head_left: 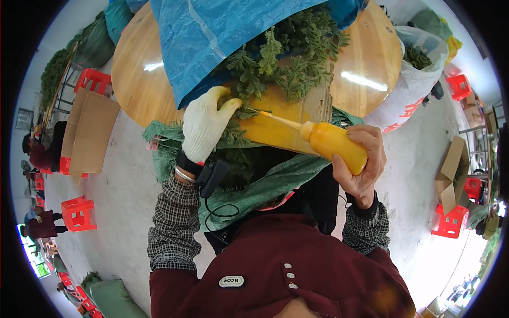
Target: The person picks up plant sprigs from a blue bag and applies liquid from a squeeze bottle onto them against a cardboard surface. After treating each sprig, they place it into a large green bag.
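Note:
My left hand [203,126], in a white knit glove with yellow-stained fingertips, pinches a small green artificial fir sprig [245,113]. Bare, my right hand [367,163] wraps round a yellow squeeze bottle [338,147]. The bottle is tilted, its thin nozzle pointing left with the tip at the sprig. Beneath both lies a cardboard sheet [273,133] smeared with yellow. A heap of fir sprigs [291,63] covers its far part, partly under a blue plastic sheet [222,32]. Over my lap an open green woven sack [286,177] holds more greenery.
The cardboard rests on a round wooden table [140,74]. To its right stands a white sack [424,53] with greenery. Red stools [79,213] and cardboard boxes [91,132] stand on both sides. Other people [45,225] are far off at the left.

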### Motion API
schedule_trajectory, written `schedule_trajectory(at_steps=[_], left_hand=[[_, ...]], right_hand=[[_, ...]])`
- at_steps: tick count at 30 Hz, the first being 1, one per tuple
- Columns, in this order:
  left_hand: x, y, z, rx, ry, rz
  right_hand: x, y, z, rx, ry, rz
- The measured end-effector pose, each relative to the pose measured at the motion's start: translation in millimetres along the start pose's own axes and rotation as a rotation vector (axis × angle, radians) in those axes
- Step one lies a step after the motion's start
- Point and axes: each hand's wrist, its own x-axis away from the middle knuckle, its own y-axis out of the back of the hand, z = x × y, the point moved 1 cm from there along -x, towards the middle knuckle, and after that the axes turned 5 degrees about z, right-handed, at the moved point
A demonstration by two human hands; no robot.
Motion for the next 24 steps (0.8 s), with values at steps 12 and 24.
schedule_trajectory(at_steps=[12,24], left_hand=[[26.2,-18.4,-20.3,-0.245,-0.103,-0.145],[15.6,-8.8,-4.8,-0.226,-0.22,-0.05]], right_hand=[[1.8,-3.0,-10.1,0.001,-0.061,-0.009],[9.8,7.8,0.8,0.052,-0.023,0.023]])
